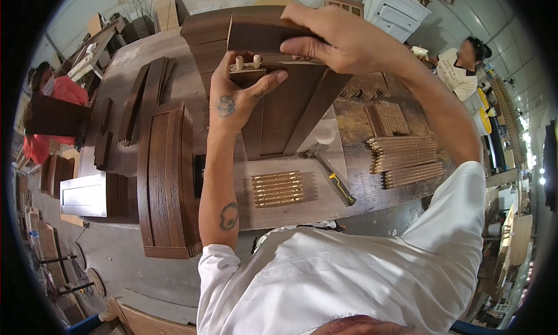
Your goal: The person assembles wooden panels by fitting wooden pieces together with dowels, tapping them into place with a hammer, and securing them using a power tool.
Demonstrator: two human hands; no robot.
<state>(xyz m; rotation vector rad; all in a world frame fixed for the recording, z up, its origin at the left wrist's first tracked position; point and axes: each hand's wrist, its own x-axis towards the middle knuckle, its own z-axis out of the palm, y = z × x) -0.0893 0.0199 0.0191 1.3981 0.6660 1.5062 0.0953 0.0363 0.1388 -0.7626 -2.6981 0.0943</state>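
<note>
A dark brown wooden panel (285, 114) stands upright on the bench in front of me. My left hand (235, 99) is wrapped round its upper left corner, thumb along the top edge. Two pale wooden dowels (248, 62) stick up from that corner. My right hand (331, 37) grips a dark brown wooden rail (261, 35), fingers over the top and thumb below. The rail is just above the panel's top, its left end apart from the dowels; whether its right end touches the panel is hidden by my hand.
A claw hammer (331, 175) with a black and yellow handle lies beside a row of narrow strips (277, 188). More strips (406, 154) are stacked at right. Dark panels (165, 184) stand at left. A person in pink (70, 91) is far left, another in white (456, 70) far right.
</note>
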